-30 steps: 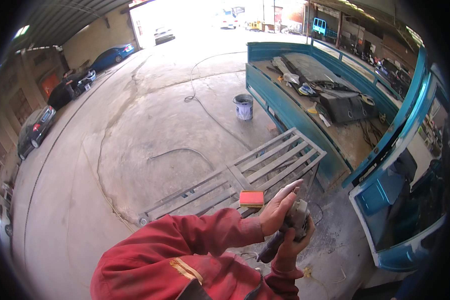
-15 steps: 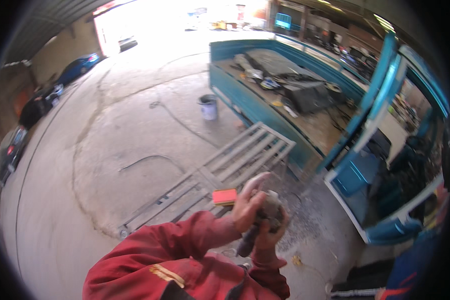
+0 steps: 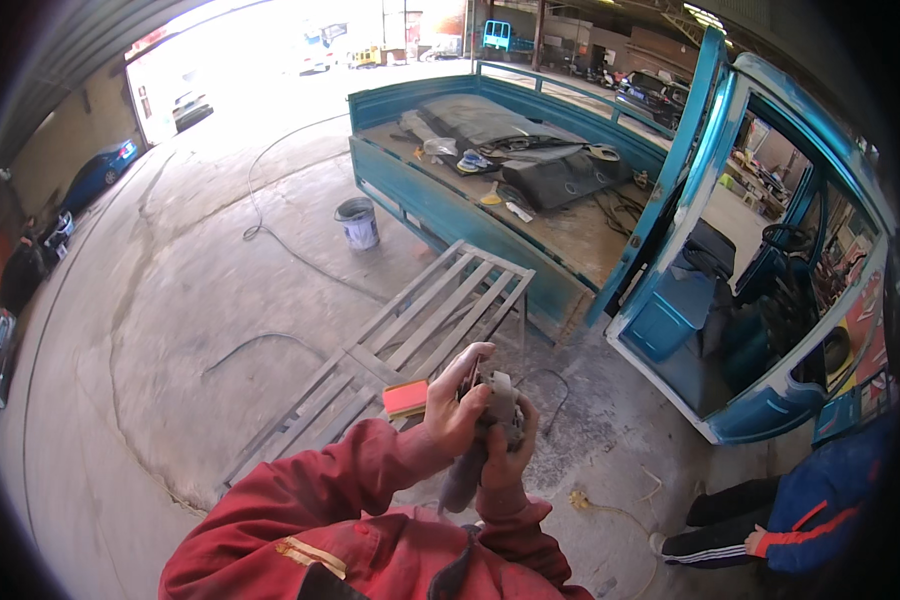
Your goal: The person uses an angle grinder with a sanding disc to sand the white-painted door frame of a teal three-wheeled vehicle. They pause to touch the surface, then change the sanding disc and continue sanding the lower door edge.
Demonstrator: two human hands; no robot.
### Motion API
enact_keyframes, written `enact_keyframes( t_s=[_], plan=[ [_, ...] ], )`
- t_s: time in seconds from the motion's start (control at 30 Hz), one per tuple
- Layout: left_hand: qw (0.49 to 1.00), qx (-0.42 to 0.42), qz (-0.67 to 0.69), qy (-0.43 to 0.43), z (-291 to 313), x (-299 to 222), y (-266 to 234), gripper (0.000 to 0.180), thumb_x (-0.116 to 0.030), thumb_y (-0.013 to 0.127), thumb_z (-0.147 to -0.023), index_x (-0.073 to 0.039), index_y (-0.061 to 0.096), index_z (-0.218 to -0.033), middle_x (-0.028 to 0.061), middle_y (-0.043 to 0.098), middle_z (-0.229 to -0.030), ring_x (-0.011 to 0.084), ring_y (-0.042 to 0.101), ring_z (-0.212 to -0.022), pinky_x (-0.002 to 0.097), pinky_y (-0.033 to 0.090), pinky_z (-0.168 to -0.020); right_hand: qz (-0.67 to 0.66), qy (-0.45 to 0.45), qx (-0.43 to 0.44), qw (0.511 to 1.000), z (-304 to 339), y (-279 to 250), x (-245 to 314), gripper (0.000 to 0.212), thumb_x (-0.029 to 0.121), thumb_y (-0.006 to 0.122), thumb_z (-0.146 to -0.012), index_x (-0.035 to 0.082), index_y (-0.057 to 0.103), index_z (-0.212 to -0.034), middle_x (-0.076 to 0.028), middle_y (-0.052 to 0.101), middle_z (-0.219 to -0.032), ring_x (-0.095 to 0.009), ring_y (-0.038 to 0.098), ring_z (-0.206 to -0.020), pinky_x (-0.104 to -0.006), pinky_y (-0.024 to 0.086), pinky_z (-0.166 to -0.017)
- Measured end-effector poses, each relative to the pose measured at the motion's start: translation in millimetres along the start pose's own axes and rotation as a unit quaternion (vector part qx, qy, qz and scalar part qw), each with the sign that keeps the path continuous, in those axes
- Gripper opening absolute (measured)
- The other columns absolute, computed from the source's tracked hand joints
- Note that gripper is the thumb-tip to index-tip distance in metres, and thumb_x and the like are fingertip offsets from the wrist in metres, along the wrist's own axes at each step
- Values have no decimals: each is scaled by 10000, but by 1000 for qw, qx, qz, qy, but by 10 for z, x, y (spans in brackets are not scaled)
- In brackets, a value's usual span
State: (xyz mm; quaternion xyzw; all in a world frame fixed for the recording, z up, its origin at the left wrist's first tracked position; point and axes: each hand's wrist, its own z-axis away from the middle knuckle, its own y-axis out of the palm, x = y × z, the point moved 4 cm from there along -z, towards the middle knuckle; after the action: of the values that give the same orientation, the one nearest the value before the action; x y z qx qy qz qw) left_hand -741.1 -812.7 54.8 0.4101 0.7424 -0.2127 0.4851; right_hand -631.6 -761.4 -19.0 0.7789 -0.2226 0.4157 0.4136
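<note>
Both my hands are raised together around a dusty grey power tool [image 3: 458,485], with a blocky pale head and a dark rounded body pointing down. Its exact kind is hard to make out. My left hand [image 3: 448,415] holds the head from the left, thumb across it and fingers stretched up along its far side. From the right, my right hand [image 3: 510,455] wraps the head just above the dark body. Beyond my left wrist, a red-orange block with a yellowish edge [image 3: 405,398] rests on a slatted metal frame [image 3: 370,352].
Beyond the frame stands a teal truck bed [image 3: 470,235] loaded with dark panels. The open teal cab [image 3: 660,330] is at the right. A bucket [image 3: 358,225] and hoses [image 3: 310,262] are on the concrete floor. At lower right, a person in a blue sleeve [image 3: 820,500] is close by.
The view has swung right, so the truck, frame and bucket sit further left in the picture. More of the cab and the nearby person shows. Both hands keep hold of the tool.
</note>
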Motion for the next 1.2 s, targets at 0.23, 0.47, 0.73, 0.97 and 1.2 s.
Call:
enact_keyframes(
  t_s=[0.23,0.47,0.73,0.97,1.2],
  plan=[
    [1000,5,-5,9,-83,-51,21,588,-362,514,-943,54,444,-1352,62,640,-970,110,568,-871,246,459,-786,25,-11,11,1000,-83,-24,6,697,378,714,-894,24,392,-1402,-108,525,-1283,-201,531,-1143,-337,462,-960],
    [999,2,2,-37,-257,150,70,695,-425,573,-956,44,395,-1437,82,556,-1119,140,481,-1006,276,406,-871,0,28,-36,999,-136,-27,40,583,151,657,-915,-5,376,-1401,-127,526,-1278,-203,549,-1130,-347,490,-933],
    [929,290,-25,-228,308,1067,444,895,-378,747,-856,19,282,-1511,235,406,-1480,297,398,-1400,398,325,-1137,-115,9,-198,973,-463,-933,-59,643,334,665,-933,68,336,-1417,-142,591,-1195,-227,653,-928,-351,560,-750],
    [873,343,-162,-306,312,1458,1226,606,-381,803,-750,-30,577,-1189,136,687,-823,266,700,-757,386,540,-709,-178,65,-230,954,-764,-2106,-147,813,751,525,-862,95,465,-1338,-102,643,-1075,-251,668,-831,-369,563,-716],
    [866,313,-369,-128,-217,1791,2329,555,-376,771,-730,-63,595,-1153,196,684,-922,405,665,-872,470,532,-724,-94,111,-345,927,-833,-2998,-477,454,210,768,-868,12,521,-1193,-116,641,-960,-253,673,-825,-375,572,-758]
  ],
)
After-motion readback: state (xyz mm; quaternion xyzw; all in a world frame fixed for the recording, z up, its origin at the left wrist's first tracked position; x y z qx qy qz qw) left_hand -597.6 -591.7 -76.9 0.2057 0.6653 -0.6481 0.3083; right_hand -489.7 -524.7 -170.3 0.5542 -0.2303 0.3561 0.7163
